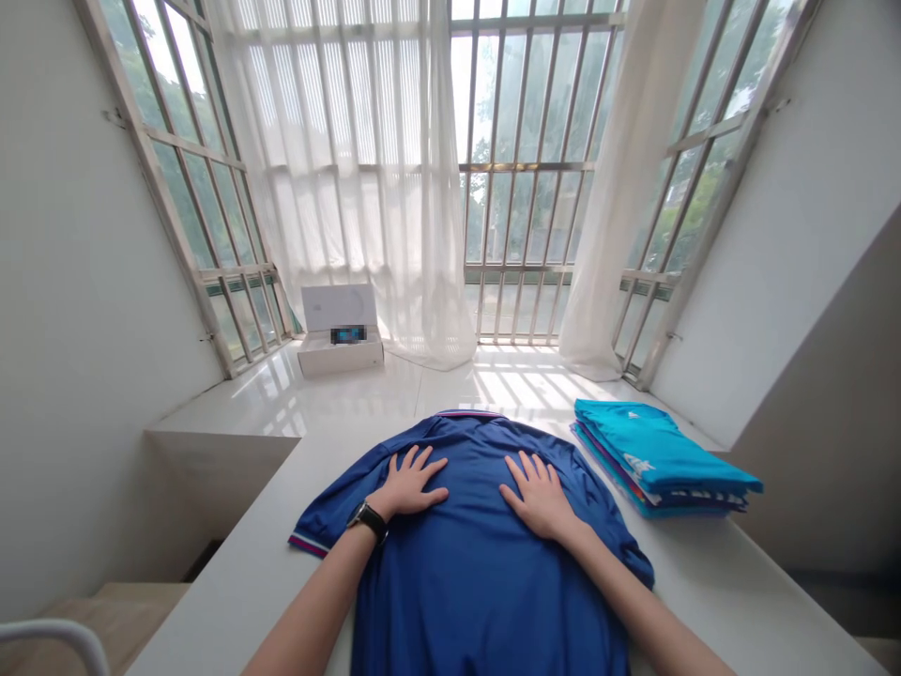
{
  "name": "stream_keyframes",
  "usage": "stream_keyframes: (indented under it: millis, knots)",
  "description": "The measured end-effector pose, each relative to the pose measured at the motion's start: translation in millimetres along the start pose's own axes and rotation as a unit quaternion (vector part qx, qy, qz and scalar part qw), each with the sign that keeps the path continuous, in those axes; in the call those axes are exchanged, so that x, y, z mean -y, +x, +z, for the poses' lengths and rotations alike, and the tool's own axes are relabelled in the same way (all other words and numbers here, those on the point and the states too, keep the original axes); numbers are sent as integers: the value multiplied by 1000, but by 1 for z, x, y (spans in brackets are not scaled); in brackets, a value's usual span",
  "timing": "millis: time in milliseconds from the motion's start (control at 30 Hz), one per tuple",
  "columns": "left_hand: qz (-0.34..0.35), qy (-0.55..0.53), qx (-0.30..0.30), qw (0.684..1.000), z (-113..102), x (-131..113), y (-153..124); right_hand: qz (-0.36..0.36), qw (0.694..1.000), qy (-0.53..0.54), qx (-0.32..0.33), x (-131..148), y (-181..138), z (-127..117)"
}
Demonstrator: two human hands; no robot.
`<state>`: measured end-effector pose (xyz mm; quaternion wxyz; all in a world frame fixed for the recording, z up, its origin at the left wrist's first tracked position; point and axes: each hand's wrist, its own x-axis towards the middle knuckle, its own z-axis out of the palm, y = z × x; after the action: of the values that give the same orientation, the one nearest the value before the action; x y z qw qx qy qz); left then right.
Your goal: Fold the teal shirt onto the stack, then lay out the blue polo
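A dark blue short-sleeved shirt (485, 563) lies spread on the white table, its collar towards the window and its lower part running out of view at the bottom. Red and white stripes edge the collar and the left sleeve. My left hand (408, 483) rests flat on the upper left of the shirt, fingers spread; a black-strapped watch (367, 518) is on that wrist. On the upper right of the cloth lies my right hand (539, 498), also flat with spread fingers. Neither hand grips the fabric.
Right of the shirt sits a stack of folded clothes (654, 451), bright blue on top. An open white box (342, 357) stands on the sill (246, 404) at the back left. White curtains (422, 188) hang before the barred window. A curved white rail (56, 634) shows at lower left.
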<state>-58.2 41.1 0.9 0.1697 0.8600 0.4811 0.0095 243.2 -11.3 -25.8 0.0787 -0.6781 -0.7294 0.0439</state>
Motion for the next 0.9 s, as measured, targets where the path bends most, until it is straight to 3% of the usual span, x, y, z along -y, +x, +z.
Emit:
stream_keyframes:
  millis: [200,400,533,633,733,800,900]
  knots:
    - [59,-5,-72,996,-6,25,19,-33,999,15,-5,-18,20,-6]
    - [62,-18,-96,993,-6,28,31,-11,999,22,-25,-8,20,-9]
    - [76,-88,-125,985,-14,28,23,-3,999,32,-35,-6,20,-10]
    - [92,-124,-118,981,-35,19,-11,-7,998,38,-44,-9,20,-8]
    - [54,-127,-84,987,-44,-2,-74,-12,998,33,-55,-12,22,-4]
    - [10,-141,-66,988,-27,-17,-122,-16,998,27,-59,-15,23,-2]
    - [-20,-181,-20,983,31,-32,-180,-25,998,25,-60,-19,25,2]
